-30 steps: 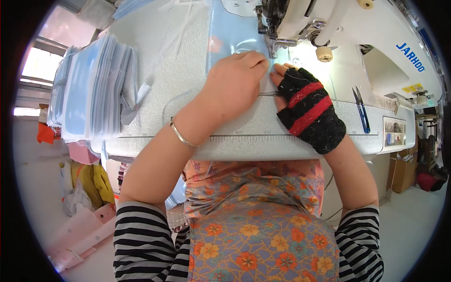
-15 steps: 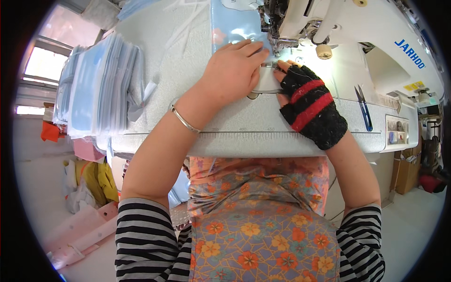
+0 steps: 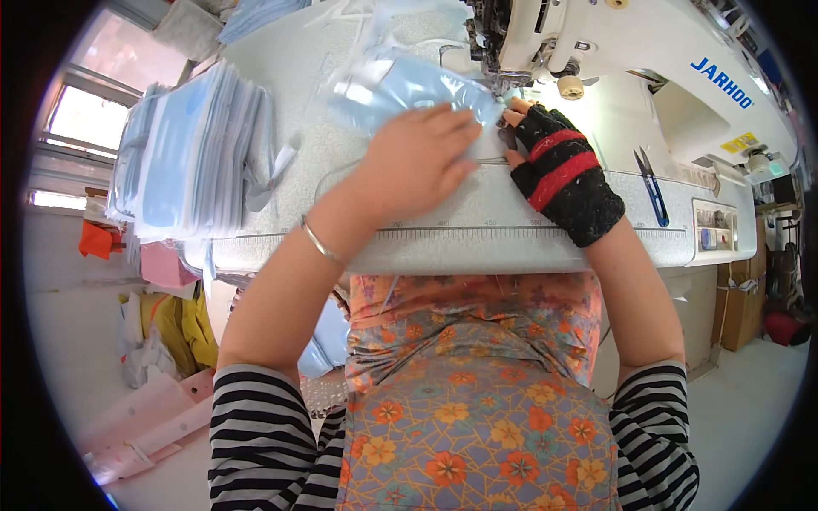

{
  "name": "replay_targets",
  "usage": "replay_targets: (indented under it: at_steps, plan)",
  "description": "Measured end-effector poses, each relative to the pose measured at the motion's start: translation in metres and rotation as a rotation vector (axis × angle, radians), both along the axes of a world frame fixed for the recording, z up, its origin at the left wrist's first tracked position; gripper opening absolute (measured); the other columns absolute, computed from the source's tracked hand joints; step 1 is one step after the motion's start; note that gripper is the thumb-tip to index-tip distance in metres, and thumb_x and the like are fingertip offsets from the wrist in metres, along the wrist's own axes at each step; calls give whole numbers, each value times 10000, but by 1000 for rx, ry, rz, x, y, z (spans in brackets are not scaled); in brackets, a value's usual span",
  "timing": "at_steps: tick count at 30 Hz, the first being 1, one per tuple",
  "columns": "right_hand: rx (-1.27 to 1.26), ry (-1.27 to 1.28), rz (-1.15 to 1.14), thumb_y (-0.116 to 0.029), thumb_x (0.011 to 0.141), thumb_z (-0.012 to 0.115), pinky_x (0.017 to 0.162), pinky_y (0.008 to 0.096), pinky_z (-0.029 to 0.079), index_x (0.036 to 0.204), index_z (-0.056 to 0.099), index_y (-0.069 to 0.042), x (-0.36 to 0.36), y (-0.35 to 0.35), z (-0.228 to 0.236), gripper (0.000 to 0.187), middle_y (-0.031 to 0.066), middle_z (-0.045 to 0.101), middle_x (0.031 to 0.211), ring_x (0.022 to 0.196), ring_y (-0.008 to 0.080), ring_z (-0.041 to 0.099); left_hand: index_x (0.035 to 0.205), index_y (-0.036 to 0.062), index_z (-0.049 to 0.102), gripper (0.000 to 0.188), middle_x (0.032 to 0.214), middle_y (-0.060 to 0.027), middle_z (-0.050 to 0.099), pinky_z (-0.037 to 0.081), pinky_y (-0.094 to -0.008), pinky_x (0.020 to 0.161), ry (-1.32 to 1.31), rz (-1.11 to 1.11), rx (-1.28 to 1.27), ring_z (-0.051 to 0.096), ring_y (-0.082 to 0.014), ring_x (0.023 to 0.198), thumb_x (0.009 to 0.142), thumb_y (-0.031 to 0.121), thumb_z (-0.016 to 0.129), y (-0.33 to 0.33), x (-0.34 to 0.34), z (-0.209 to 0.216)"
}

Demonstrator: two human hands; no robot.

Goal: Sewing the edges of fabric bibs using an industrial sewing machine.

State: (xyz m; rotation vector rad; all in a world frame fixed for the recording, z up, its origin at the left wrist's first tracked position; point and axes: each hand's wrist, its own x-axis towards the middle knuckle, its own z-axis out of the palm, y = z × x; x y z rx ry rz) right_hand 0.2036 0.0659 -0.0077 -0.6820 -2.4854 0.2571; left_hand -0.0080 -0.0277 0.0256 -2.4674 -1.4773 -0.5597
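A glossy light-blue plastic piece [image 3: 426, 85] lies turned at a slant on the sewing machine's bed, blurred by motion. My left hand [image 3: 422, 157], bare with a silver bangle at the wrist, rests its outstretched fingers on the near edge of this piece. Beside the needle area, my right hand [image 3: 562, 170] wears a black fingerless glove with red stripes. Its fingers lie forward on the bed at the piece's right corner, thumb apart; whether they touch the plastic cannot be made out. The white sewing machine [image 3: 630, 55] has its lamp lit over the needle.
Left on the table stands a thick stack of light-blue plastic pieces [image 3: 192, 153]. Blue-handled thread snips [image 3: 652, 187] lie right of my glove, near a small parts tray [image 3: 714, 230]. A printed ruler scale [image 3: 477, 227] runs along the table's front edge.
The plastic piece has swung from lying straight beside the needle to a slant toward the left. My left hand has shifted slightly left and nearer; the right hand has barely moved.
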Motion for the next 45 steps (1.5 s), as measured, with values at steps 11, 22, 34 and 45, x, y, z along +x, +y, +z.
replay_targets:
  at_steps: [11, 22, 34, 45]
  plan:
    - [72, -20, 121, 5, 795, 560, 1023, 428, 435, 1222, 582, -45, 5, -1, -8, 430, 156, 581, 1262, 1170, 346, 550, 1255, 30, 532, 452, 1385, -121, 483, 343, -596, 1053, -77, 99, -143, 422, -334, 1322, 857, 217, 636, -10, 29, -16]
    - [14, -37, 113, 16, 772, 578, 1018, 426, 444, 1206, 588, -41, 11, -6, 0, 438, 151, 582, 1262, 1171, 347, 548, 1190, 49, 582, 365, 1302, -121, 565, 400, -545, 1032, -123, 94, -61, 524, -311, 1234, 845, 164, 621, 3, 25, -20]
    - [32, -5, 83, 43, 787, 561, 994, 428, 462, 1160, 605, -20, 4, -5, -2, 380, 165, 599, 1215, 1138, 355, 565, 1043, 27, 645, 272, 1126, -125, 645, 488, -416, 919, -185, 39, 44, 622, -287, 1052, 778, 39, 586, 43, 4, -21]
    - [42, 20, 66, 27, 829, 573, 969, 422, 475, 1103, 643, -47, 6, -4, 4, 293, 152, 631, 1160, 1087, 348, 592, 954, 37, 668, 188, 1023, -109, 668, 532, -402, 808, -74, 324, 200, 638, -291, 940, 786, 61, 586, 46, -25, -27]
